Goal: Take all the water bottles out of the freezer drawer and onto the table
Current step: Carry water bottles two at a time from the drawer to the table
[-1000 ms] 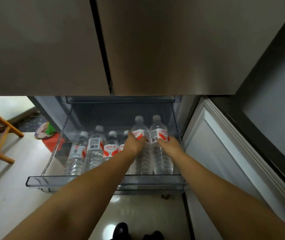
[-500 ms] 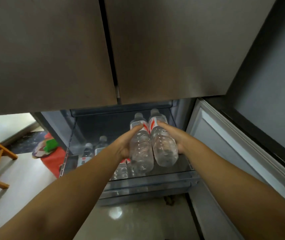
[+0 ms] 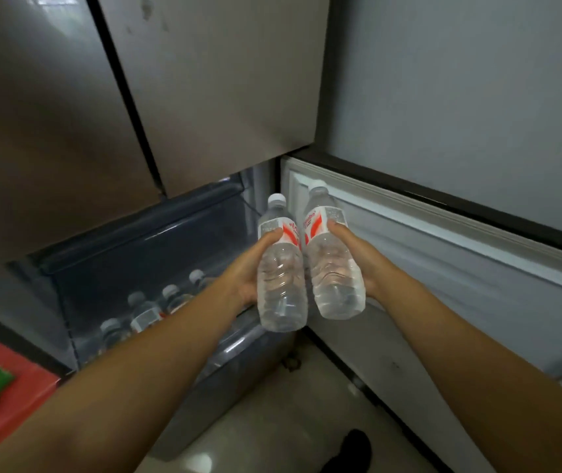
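My left hand [image 3: 245, 268] grips a clear water bottle [image 3: 281, 278] with a red and white label and a white cap. A second, matching water bottle [image 3: 332, 264] is in my right hand [image 3: 363, 264]. Both bottles are held side by side in the air, touching, above the right end of the open freezer drawer [image 3: 238, 349]. Several more bottles [image 3: 146, 312] stand in the drawer's left part, partly hidden by my left forearm.
The closed fridge doors [image 3: 204, 97] hang above the drawer. The open lower freezer door [image 3: 443, 268] stands to the right. A red object with a green patch [image 3: 3, 394] lies on the floor at the left. My shoe [image 3: 351, 452] shows on the pale tiled floor.
Both hands have lifted the two bottles up out of the drawer and carried them to the right, over its right end. My view has swung to the right.
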